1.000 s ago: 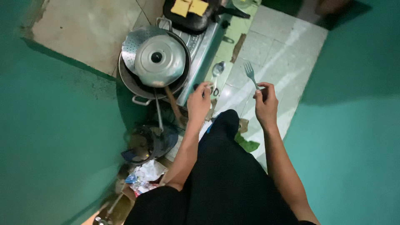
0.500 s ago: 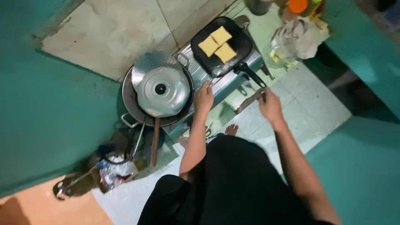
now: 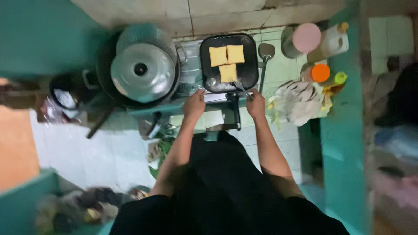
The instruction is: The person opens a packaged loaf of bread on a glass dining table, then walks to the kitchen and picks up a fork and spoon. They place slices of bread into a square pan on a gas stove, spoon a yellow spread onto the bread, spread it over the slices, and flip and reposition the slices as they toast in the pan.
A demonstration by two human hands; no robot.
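Stove (image 3: 191, 106) (floor-level) under square pan (image 3: 250, 72)

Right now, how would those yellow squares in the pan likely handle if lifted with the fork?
The three squares look thin and flat, so probably light. They lie edge to edge in the black pan, so lifting one may drag another. Whether they are stiff is unclear. The right hand holds the fork beside them.

The person wears black clothing that fills the lower middle of the view: a loose, plain dark garment over the legs and lap, without visible pattern or print. Both forearms are bare from the elbow down, with no sleeves reaching them. The left hand (image 3: 194, 105) and right hand (image 3: 256, 104) show no gloves, rings or watch.
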